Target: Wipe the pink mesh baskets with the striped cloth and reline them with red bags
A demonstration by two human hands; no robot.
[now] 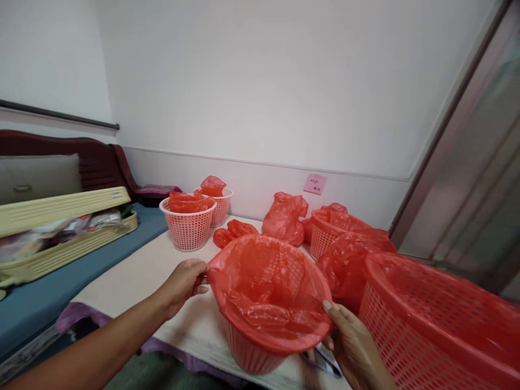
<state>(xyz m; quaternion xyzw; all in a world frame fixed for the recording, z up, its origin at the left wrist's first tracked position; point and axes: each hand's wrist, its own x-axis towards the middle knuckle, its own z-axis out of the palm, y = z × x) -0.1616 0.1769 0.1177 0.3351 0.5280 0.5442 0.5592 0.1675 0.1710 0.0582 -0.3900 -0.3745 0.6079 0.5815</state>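
A red plastic bag (pixel 268 276) lines a ribbed basket (pixel 252 346) in front of me, its edge folded over the rim. At the left of the rim, my left hand (pixel 189 279) pinches the bag's edge and pulls it slightly outward. My right hand (pixel 345 330) grips the bag's edge at the right of the rim, thumb on top and fingers underneath. The basket stands on a white cloth (pixel 150 292) near the front edge. Close to my right hand is a large lattice basket (pixel 402 325) lined with red plastic.
Two white lattice baskets (pixel 190 230) holding red bags stand at the back left. Crumpled red bags (pixel 284 216) and another lined basket (pixel 320 238) sit behind. An open cream suitcase (pixel 73 238) lies on the bed at left. A pink note (pixel 315 184) is on the wall.
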